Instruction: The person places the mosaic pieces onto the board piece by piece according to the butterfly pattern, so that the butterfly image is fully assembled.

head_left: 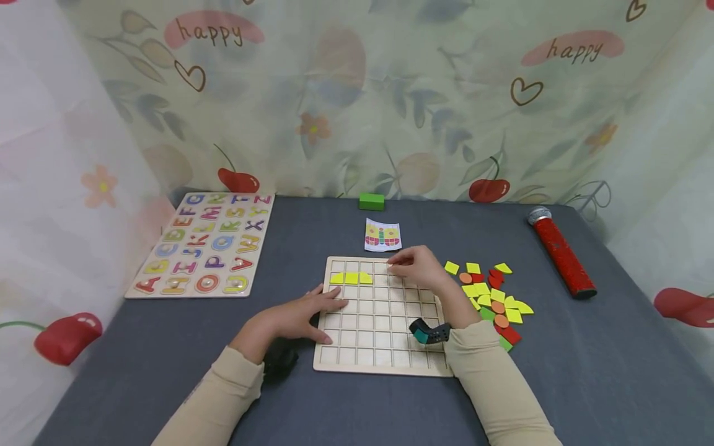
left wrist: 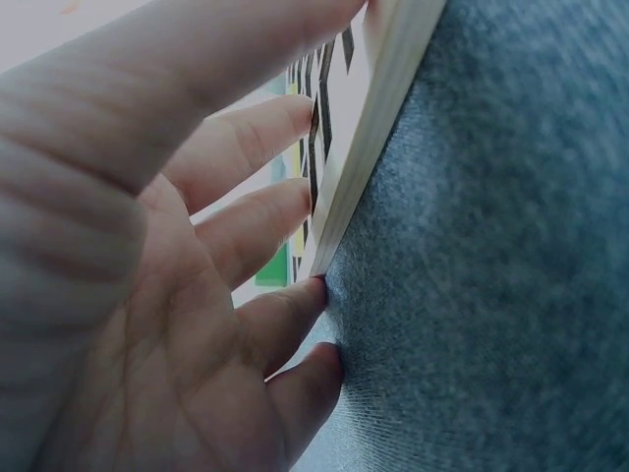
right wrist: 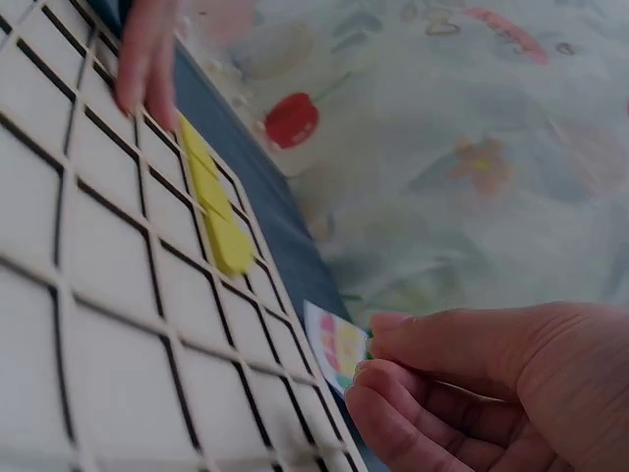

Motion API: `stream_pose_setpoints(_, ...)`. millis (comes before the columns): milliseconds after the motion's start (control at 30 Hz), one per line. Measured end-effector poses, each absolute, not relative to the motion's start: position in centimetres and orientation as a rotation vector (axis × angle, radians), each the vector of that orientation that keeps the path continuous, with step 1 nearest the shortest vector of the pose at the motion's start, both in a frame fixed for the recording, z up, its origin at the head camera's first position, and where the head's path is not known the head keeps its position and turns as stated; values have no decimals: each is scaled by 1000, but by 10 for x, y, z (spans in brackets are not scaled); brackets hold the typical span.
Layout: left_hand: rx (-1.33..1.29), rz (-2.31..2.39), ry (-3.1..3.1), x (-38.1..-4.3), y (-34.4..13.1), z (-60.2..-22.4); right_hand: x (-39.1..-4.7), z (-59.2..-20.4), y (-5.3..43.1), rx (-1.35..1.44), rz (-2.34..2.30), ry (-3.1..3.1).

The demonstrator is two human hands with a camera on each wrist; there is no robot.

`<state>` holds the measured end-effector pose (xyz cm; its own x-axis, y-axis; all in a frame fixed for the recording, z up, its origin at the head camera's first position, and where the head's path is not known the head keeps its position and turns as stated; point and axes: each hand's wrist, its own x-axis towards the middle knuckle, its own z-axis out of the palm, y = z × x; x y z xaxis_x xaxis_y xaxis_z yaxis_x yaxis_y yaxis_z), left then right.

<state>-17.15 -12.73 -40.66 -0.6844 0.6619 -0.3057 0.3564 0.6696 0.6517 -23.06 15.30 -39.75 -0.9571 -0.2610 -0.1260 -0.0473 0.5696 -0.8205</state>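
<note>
The wooden grid board (head_left: 357, 356) lies flat, with three yellow pieces (head_left: 351, 278) side by side near its top left. My left hand (head_left: 298, 314) rests at the board's left edge, fingers spread and mostly straight, some tips touching its side (left wrist: 339, 221). Over the top row, right of the yellow pieces, is my right hand (head_left: 415, 267). Its thumb and fingertips (right wrist: 388, 339) pinch a small flat piece, mostly hidden; only a dark green sliver shows. Beyond the board lies a card (head_left: 382, 235) with a coloured butterfly pattern.
Loose yellow, red, orange and green pieces (head_left: 498, 296) lie right of the board, beside my right forearm. An alphabet puzzle board (head_left: 259, 248) is at left, a red microphone (head_left: 563, 255) at right. A green block (head_left: 371, 201) stands at the back.
</note>
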Motion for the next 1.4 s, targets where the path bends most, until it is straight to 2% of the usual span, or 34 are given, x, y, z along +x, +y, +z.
stream_pose_setpoints(400, 803, 770, 2342, -171, -126, -406, -234, -405, 227, 108, -1435, 2643)
stream_pose_setpoints(600, 790, 782, 2352, -171, -126, -404, -233, -402, 252, 189, -1415, 2674)
stream_pose_setpoints(967, 789, 767, 2362, -172, -128, -405, -220, -401, 279, 204, -1280, 2606)
stream_pose_setpoints(1400, 797, 774, 2355, -171, -127, -407, -220, -403, 279, 94, -1084, 2681)
